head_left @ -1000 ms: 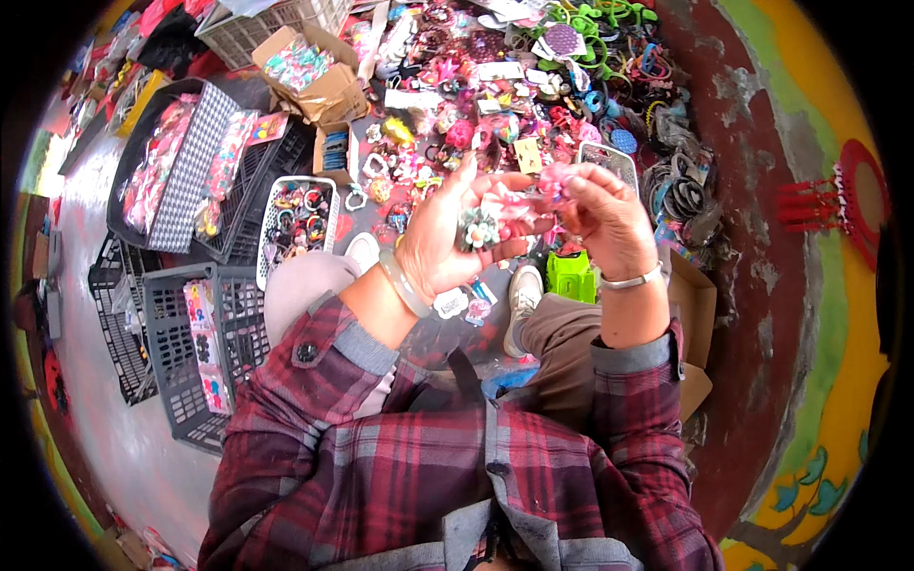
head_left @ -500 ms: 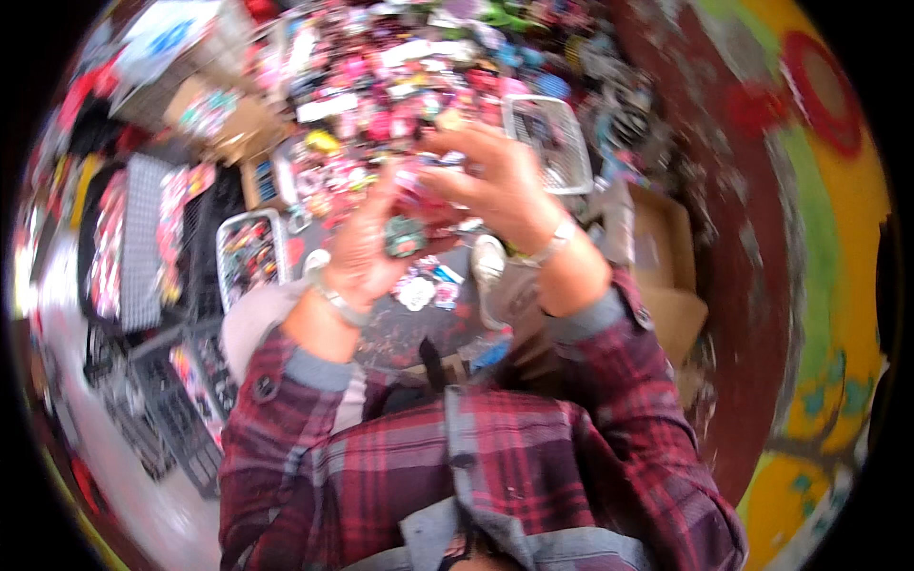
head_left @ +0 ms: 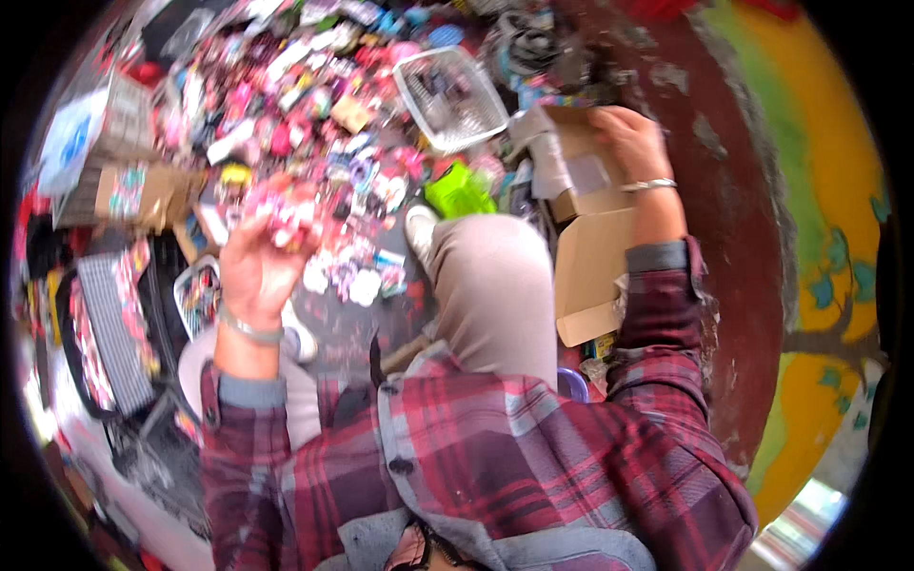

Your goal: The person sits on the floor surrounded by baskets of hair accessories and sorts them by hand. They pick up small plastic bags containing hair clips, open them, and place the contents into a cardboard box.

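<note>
The left hand (head_left: 255, 268) is raised over the heap of small trinkets (head_left: 314, 124), fingers curled tight around a bunch of pink hair accessories (head_left: 284, 215). The right hand (head_left: 630, 141) reaches out to an open cardboard box (head_left: 583, 205) beside the dark red wall (head_left: 752, 247), fingers closed over its raised flap

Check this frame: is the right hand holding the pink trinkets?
No, the right hand rests on the open cardboard box, while the left hand holds the pink trinkets.
</note>
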`<state>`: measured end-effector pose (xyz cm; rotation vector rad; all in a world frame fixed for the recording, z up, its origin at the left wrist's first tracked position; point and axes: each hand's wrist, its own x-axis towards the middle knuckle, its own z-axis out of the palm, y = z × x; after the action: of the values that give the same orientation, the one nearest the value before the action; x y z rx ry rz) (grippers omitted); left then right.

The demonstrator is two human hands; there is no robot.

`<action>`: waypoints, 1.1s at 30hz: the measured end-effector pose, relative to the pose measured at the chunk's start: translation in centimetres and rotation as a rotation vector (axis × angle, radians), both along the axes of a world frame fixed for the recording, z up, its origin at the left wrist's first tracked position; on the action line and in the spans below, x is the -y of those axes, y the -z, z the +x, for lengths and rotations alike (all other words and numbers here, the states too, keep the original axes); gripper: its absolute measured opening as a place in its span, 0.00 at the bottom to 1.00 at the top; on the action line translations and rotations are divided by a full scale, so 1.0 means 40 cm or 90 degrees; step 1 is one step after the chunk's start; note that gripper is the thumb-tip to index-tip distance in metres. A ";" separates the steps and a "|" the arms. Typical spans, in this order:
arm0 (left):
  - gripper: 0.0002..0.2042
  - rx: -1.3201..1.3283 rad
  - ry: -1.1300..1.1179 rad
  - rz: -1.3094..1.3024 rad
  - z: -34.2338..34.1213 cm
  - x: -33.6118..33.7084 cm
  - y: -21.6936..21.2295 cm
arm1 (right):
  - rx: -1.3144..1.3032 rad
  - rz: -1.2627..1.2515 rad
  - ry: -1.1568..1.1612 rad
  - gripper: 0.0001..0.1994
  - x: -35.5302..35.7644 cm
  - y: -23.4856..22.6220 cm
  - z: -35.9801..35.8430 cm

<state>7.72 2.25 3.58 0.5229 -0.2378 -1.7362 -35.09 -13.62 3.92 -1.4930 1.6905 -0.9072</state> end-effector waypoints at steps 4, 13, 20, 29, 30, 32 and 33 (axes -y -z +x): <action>0.17 0.048 0.020 0.002 0.014 0.019 0.030 | 0.022 0.190 0.088 0.09 -0.068 0.103 -0.151; 0.07 0.266 0.060 0.283 0.014 0.055 0.365 | 0.173 0.151 -0.105 0.09 -0.152 0.005 0.151; 0.08 1.097 0.673 -0.042 -0.199 -0.066 0.680 | 0.000 0.014 -0.392 0.04 -0.229 -0.080 0.360; 0.18 1.081 0.951 -0.608 -0.299 -0.117 0.879 | -0.110 0.091 -0.360 0.03 -0.152 -0.040 0.347; 0.16 1.084 0.956 -0.671 -0.288 -0.094 0.862 | -0.096 0.113 -0.347 0.03 -0.149 -0.038 0.347; 0.16 1.051 0.971 -0.622 -0.295 -0.076 0.903 | -0.093 0.143 -0.353 0.03 -0.139 -0.029 0.342; 0.15 1.040 0.977 -0.598 -0.295 -0.058 0.910 | -0.091 0.153 -0.356 0.03 -0.134 -0.029 0.338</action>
<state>-4.07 4.56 -32.84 0.9919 -3.0284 -1.6224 -21.59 -8.28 5.08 -1.7575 1.3051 -0.2968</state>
